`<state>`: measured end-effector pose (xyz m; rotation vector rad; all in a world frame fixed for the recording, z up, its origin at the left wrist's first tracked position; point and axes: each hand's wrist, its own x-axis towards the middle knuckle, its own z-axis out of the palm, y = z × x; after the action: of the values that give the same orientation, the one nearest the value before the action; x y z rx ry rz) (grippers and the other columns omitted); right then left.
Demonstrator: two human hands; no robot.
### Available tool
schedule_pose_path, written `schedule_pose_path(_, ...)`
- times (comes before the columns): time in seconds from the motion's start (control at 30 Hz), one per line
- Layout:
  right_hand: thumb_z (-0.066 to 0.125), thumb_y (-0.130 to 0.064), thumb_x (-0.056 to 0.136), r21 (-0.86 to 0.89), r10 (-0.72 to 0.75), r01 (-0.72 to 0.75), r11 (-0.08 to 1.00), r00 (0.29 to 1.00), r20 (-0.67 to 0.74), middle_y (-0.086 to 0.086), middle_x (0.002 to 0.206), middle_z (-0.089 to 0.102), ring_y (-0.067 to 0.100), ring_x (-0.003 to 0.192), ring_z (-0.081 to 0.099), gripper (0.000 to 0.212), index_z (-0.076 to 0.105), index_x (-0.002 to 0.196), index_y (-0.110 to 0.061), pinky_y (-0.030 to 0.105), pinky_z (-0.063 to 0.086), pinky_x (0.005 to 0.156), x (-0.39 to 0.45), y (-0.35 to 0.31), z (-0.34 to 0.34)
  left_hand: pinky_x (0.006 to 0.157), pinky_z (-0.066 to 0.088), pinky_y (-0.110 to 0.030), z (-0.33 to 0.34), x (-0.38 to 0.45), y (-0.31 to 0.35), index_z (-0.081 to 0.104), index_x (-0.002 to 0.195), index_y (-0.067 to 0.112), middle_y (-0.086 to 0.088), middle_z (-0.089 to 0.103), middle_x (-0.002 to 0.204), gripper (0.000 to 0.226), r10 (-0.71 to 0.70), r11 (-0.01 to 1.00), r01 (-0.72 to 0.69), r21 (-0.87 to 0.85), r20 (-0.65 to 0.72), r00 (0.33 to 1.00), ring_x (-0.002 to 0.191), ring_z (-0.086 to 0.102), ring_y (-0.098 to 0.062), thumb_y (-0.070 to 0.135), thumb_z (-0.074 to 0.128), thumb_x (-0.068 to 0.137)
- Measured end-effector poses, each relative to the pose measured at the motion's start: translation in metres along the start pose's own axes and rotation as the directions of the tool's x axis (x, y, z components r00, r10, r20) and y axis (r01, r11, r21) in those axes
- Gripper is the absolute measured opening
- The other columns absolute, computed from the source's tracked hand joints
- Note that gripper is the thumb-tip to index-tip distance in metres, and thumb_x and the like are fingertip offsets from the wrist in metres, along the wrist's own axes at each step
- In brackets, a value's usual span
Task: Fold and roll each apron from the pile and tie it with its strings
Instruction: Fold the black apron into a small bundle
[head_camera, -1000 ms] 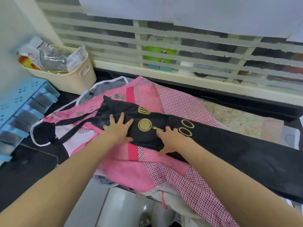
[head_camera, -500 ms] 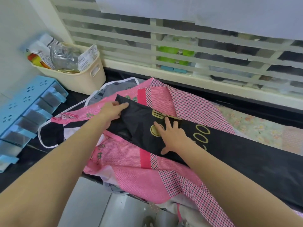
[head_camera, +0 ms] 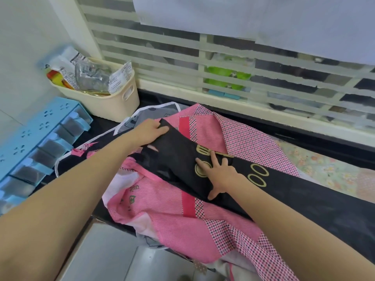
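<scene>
A black apron (head_camera: 294, 191) with gold lettering lies folded into a long strip across the pile, running from the upper left to the lower right. My left hand (head_camera: 149, 131) grips its left end, fingers on top and the thumb tucked under the cloth. My right hand (head_camera: 218, 176) presses flat with spread fingers on the gold print near the strip's middle. Under the black apron lies a pink checked apron (head_camera: 203, 226), with a grey and white apron (head_camera: 150, 112) beneath it at the back left.
A cream basket (head_camera: 113, 102) full of packets stands at the back left by the window ledge. A blue drawer rack (head_camera: 38, 140) lines the left side. A floral cloth (head_camera: 328, 167) lies at the right. The black counter edge (head_camera: 101, 211) drops to the floor below.
My left hand has moved from pressing flat on the black apron to its left end and taken hold of it. My right hand has stayed pressed on the gold print.
</scene>
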<state>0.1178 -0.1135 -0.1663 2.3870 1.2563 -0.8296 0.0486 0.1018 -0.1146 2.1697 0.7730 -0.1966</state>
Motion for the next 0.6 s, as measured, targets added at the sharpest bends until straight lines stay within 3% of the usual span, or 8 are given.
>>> schedule_pose_path(0.07,0.077,-0.041,0.073,0.008,-0.003,0.003,1.000,1.000,0.000,0.013,0.155,-0.022,0.042,0.139,0.010,0.121,-0.018,0.147,-0.036,0.046,0.037,0.104,0.000,0.000,-0.001,0.065,0.045,-0.033,-0.005,-0.003,-0.014,0.051,0.074,0.006,-0.011,0.056,0.062,0.035,0.052,0.920,-0.044,0.390,-0.010,0.999,0.058,0.060,-0.025,0.030,0.044,0.099)
schedule_pose_path(0.13,0.077,-0.042,0.073,-0.002,-0.005,0.005,1.000,1.000,-0.002,0.014,0.155,-0.023,0.042,0.140,0.010,0.121,-0.018,0.147,-0.035,0.046,0.036,0.104,0.000,0.000,0.000,0.069,0.042,-0.035,-0.006,-0.005,-0.029,0.045,0.068,0.009,-0.006,0.050,0.063,0.037,0.106,0.778,-0.064,0.625,-0.031,0.994,0.071,0.059,-0.029,0.031,0.046,0.098)
schedule_pose_path(0.23,0.077,-0.044,0.072,-0.029,-0.003,0.003,1.000,1.000,-0.004,0.015,0.155,-0.021,0.042,0.139,0.012,0.122,-0.018,0.147,-0.034,0.047,0.034,0.105,0.001,0.000,0.002,0.072,0.037,-0.034,0.000,-0.005,-0.042,0.058,0.093,0.005,-0.013,0.060,0.095,0.030,0.120,0.707,-0.034,0.707,-0.072,0.990,0.094,0.057,-0.032,0.033,0.049,0.096)
schedule_pose_path(0.3,0.078,-0.046,0.070,-0.048,-0.006,0.006,0.999,1.000,0.000,0.017,0.155,-0.018,0.042,0.139,0.014,0.122,-0.016,0.148,-0.034,0.048,0.034,0.106,0.002,-0.001,0.000,0.083,0.038,-0.039,0.002,-0.005,-0.044,0.055,0.104,0.005,-0.014,0.057,0.108,0.030,0.192,0.710,0.000,0.704,-0.193,0.962,0.103,0.053,-0.033,0.033,0.055,0.092)
schedule_pose_path(0.37,0.077,-0.048,0.070,-0.047,-0.014,0.014,0.999,1.000,0.002,0.019,0.156,-0.010,0.042,0.139,0.015,0.118,-0.009,0.150,-0.032,0.049,0.033,0.106,0.003,-0.001,-0.007,0.089,0.035,-0.044,0.006,-0.001,-0.039,0.054,0.107,0.003,-0.016,0.054,0.113,0.035,0.404,0.695,-0.045,0.717,-0.338,0.850,0.107,0.051,-0.035,0.033,0.056,0.088)
schedule_pose_path(0.4,0.076,-0.050,0.071,-0.039,-0.025,0.024,0.999,0.999,-0.020,0.019,0.156,-0.004,0.042,0.139,0.015,0.114,-0.003,0.151,-0.030,0.050,0.033,0.106,0.005,-0.001,-0.011,0.091,0.035,-0.045,0.011,0.002,-0.032,0.055,0.111,0.003,-0.016,0.054,0.118,0.038,0.506,0.669,-0.131,0.731,-0.320,0.801,0.110,0.050,-0.035,0.033,0.053,0.087)
schedule_pose_path(0.5,0.073,-0.052,0.072,-0.050,-0.091,0.085,0.995,0.986,-0.140,0.013,0.156,0.002,0.038,0.141,0.009,0.103,0.012,0.150,-0.027,0.054,0.028,0.109,0.007,-0.006,-0.012,0.112,0.025,-0.045,0.047,0.009,-0.009,0.032,0.145,0.011,-0.009,0.026,0.154,0.061,0.555,0.525,-0.443,0.727,0.103,0.825,0.141,0.024,-0.028,0.038,0.049,0.092)
schedule_pose_path(0.6,0.071,-0.057,0.071,-0.004,-0.106,0.107,0.994,0.981,-0.162,0.010,0.157,-0.013,0.038,0.143,-0.008,0.109,0.003,0.151,-0.029,0.060,0.006,0.112,0.005,-0.005,0.009,0.117,0.007,-0.042,0.081,0.006,-0.007,-0.004,0.151,0.015,-0.004,-0.009,0.159,0.075,0.300,0.469,-0.484,0.739,0.382,0.874,0.146,-0.007,-0.023,0.051,0.034,0.097)
